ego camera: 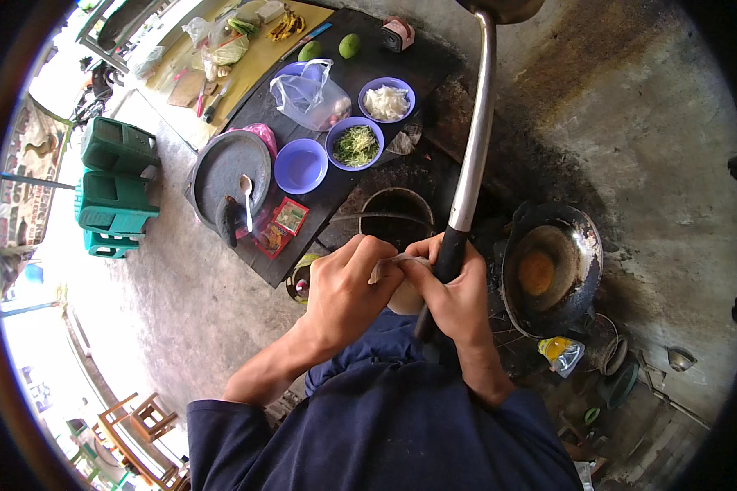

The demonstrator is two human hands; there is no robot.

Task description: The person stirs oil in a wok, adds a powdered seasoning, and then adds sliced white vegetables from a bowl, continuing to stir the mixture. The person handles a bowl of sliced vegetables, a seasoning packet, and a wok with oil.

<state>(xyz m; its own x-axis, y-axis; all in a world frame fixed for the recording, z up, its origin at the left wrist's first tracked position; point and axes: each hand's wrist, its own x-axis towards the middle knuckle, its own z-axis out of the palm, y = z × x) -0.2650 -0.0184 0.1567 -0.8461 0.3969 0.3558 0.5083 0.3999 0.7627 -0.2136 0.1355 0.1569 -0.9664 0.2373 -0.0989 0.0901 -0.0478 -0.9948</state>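
Observation:
Before my chest, my left hand (350,288) pinches one edge of a thin pale brown bag or cloth (407,301); which of the two it is I cannot tell. My right hand (457,291) holds the black handle of a long steel ladle (471,135) and meets the same pale piece with its thumb and fingers. The ladle points up and away, its bowl cut off by the top edge of the view. A dark round pot (396,199) lies just beyond my hands. To their right sits a blackened wok (553,270) with some orange-brown liquid at its bottom.
On the dark table stand a stone mortar (227,172) with pestle and spoon, a bowl of shredded greens (355,146), a bowl of white shreds (387,102), an empty purple bowl (301,166) and red sachets (280,227). Green plastic stools (116,202) stand left; a concrete wall (651,141) rises right.

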